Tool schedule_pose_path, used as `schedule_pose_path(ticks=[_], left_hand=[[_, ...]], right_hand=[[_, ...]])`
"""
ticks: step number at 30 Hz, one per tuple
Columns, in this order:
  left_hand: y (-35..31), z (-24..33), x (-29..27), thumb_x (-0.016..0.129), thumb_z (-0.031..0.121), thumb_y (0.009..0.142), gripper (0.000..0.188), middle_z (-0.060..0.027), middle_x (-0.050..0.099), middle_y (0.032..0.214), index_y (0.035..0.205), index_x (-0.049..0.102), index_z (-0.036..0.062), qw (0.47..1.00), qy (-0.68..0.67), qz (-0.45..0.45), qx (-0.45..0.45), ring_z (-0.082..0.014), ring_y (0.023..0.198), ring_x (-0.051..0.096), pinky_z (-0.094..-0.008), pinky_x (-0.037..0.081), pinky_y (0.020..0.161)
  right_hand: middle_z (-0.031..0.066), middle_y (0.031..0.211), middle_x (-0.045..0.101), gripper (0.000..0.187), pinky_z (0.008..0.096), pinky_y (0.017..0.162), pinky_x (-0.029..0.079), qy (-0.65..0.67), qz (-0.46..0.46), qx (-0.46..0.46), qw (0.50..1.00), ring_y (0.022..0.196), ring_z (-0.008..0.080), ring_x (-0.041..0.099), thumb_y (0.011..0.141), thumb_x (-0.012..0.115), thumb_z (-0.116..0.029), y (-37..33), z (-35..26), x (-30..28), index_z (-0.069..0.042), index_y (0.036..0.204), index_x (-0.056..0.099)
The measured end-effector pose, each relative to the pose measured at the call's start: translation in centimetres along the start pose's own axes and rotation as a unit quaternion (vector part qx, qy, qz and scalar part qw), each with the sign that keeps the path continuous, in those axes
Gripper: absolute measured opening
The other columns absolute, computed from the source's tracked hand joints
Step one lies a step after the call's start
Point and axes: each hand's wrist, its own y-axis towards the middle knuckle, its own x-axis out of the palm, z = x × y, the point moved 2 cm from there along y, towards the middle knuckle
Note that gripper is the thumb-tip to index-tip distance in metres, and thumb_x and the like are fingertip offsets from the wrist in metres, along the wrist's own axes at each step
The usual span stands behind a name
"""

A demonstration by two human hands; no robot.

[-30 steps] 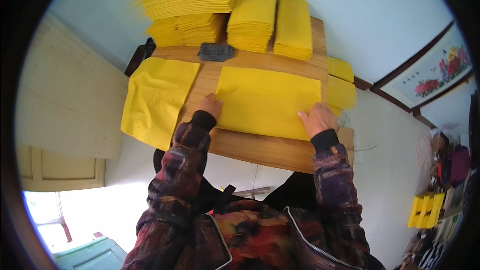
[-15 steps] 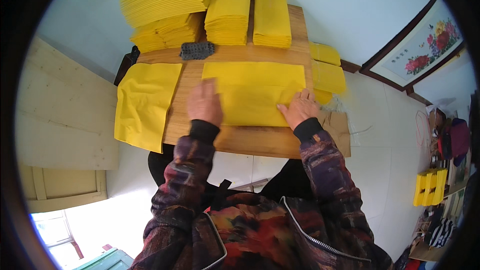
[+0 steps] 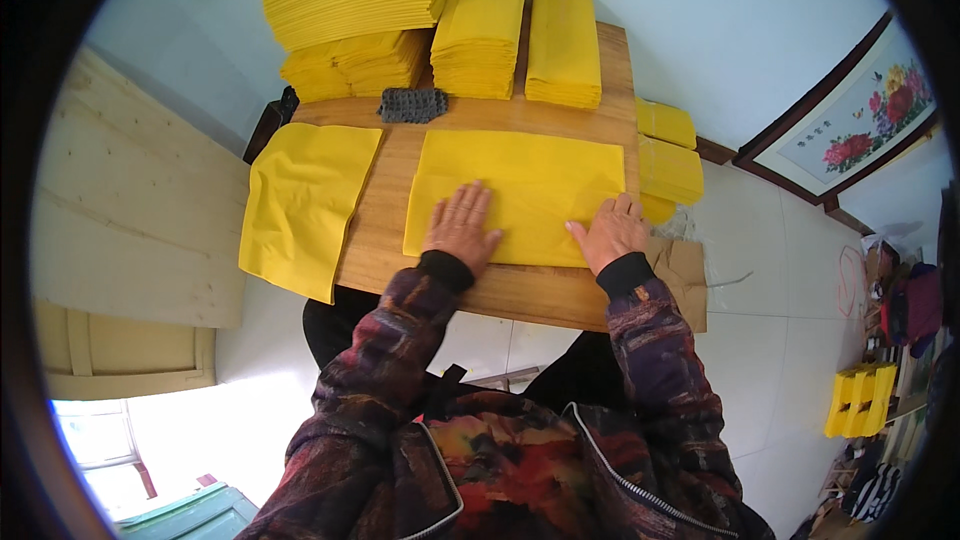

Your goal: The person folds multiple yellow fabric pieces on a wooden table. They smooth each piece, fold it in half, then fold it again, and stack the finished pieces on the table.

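Observation:
A flat, folded yellow cloth-like sheet (image 3: pixel 530 175) lies in front of me on the wooden table. My left hand (image 3: pixel 462 227) rests palm down on its lower left part, fingers stretched out and a little apart. At the sheet's right end is my right hand (image 3: pixel 615 232), its fingers slightly bent along the edge and its thumb spread away from them over the yellow surface. Neither hand lifts anything. To the left, a second yellow sheet (image 3: pixel 305 205), wrinkled and single, hangs partly over the table's left edge.
Along the back of the wooden table (image 3: pixel 400 155) stand tall stacks of folded yellow sheets (image 3: pixel 350 5), (image 3: pixel 478 30) and a lower pile (image 3: pixel 563 45). A dark grey knitted piece (image 3: pixel 413 105) lies before them. More yellow bundles (image 3: pixel 668 168) and brown cardboard (image 3: pixel 680 275) sit beyond the right edge.
My left hand has moved right from the sheet's left edge and now lies flat on it. The right hand stays at the right end. The whole view has shifted slightly.

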Motion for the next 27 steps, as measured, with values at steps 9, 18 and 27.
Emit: schedule_pose_path(ticks=[9,18,27], left_hand=[[-0.1,-3.0,-0.1,0.05,0.043,0.089,0.065,-0.0088,0.027,0.153,0.143,0.035,0.0108,0.999,0.038,0.019,-0.014,-0.0265,0.141,0.024,-0.0466,0.017,0.114],[0.4,-3.6,0.0,0.044,0.042,0.091,0.064,-0.0038,0.016,0.157,0.146,0.03,0.0135,0.996,0.068,-0.06,-0.022,-0.0235,0.145,0.013,-0.0455,0.01,0.115],[0.0,-2.8,-0.5,0.051,0.042,0.088,0.067,-0.0084,0.026,0.153,0.144,0.033,0.0095,0.998,0.055,-0.004,-0.009,-0.027,0.142,0.022,-0.0472,0.016,0.114]], right_hand=[[0.0174,0.125,0.051,0.061,0.0466,0.1,0.034,0.079,0.077,-0.035,0.993,0.118,0.0336,0.046,0.083,0.063,-0.045,-1.9,-1.7,-1.1,0.003,0.119,0.055],[0.0143,0.145,0.035,0.065,0.0492,0.112,0.019,0.319,0.091,-0.238,0.913,0.137,0.03,0.029,0.086,0.058,-0.04,-2.7,-13.4,2.6,-0.001,0.136,0.041],[0.0151,0.153,0.021,0.085,0.0555,0.112,0.01,0.228,0.041,-0.131,0.964,0.142,0.0364,0.014,0.08,0.062,-0.051,-3.0,-8.0,3.5,-0.002,0.143,0.032]])
